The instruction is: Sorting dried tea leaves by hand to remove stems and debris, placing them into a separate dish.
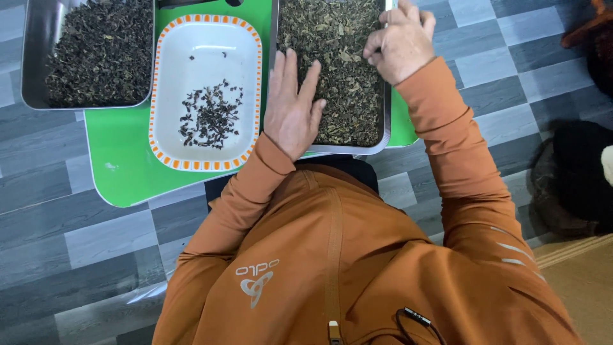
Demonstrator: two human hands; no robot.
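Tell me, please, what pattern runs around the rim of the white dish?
Orange and white blocks edge the white dish, seen in the head view.

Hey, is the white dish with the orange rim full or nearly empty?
Nearly empty: the white dish holds only a small scatter of dark leaves.

head camera, looking steeply down, close over table [121, 172]

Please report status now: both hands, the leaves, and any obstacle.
Left hand flat, open on loose dried leaves in steel tray. Right hand curled, fingertips pinched among the leaves. White dish beside, apart. Nothing blocking.
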